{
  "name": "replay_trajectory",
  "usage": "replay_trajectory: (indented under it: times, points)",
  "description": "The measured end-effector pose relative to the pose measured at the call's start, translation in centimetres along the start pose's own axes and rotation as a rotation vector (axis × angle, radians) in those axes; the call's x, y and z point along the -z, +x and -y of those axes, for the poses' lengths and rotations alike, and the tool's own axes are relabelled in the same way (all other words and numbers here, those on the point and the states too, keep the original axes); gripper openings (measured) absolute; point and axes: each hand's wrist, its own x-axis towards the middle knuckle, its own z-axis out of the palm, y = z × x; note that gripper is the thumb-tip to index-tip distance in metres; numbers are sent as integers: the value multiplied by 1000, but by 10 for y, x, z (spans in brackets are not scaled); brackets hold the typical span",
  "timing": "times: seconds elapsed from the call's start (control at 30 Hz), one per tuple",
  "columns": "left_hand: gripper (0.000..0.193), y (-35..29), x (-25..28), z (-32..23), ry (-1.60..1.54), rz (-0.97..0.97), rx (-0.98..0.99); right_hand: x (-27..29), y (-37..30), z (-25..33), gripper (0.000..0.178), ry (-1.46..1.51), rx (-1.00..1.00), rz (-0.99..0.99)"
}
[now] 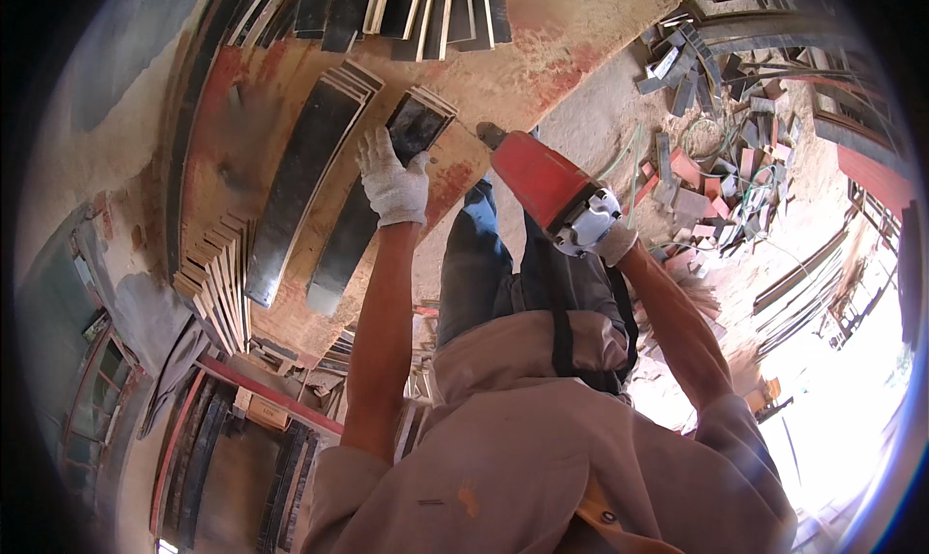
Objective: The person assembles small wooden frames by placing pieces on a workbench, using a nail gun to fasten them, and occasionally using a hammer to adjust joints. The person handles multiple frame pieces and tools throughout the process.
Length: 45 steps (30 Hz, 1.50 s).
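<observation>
My left hand, in a white knit glove, lies with its fingers stretched out and thumb apart on a narrow pile of black-faced boards. Part of that pile is hidden under the palm, and a long black board runs back from it toward me. My right hand, gloved too, is wrapped round the rear of a red and grey power tool. The tool's narrow dark front end points at the workbench edge, just right of the boards. Its working part is too unclear to name.
Another long stack of black boards lies left on the brown workbench. Pale-edged boards fan out at its near left corner; more boards lie at the far side. Offcuts litter the floor on the right.
</observation>
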Motion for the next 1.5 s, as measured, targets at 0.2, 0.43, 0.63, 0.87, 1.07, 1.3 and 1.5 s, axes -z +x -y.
replay_trajectory:
  times: [0.2, 0.43, 0.63, 0.87, 1.07, 1.3, 1.5]
  points:
    - [91, 3, 1, -7, 59, 51, 69, -53, 43, 81, 74, -213, 249, 90]
    - [90, 4, -3, -9, 96, 43, 70, -72, 74, 79, 67, -222, 230, 119]
    - [91, 5, -5, -9, 105, 33, 66, -73, 77, 91, 61, -741, 424, 113]
    - [90, 6, 2, -13, 94, 87, 110, -61, 77, 70, 65, -504, 292, 127]
    - [95, 4, 6, -15, 120, 83, 143, -58, 67, 70, 69, -796, 396, 158]
    - [83, -36, 27, 22, -154, -110, 51, -83, 52, 40, 53, 429, -91, 216]
    - [79, -31, 26, 28, -180, -22, 190, -108, 67, 52, 53, 574, -249, 298]
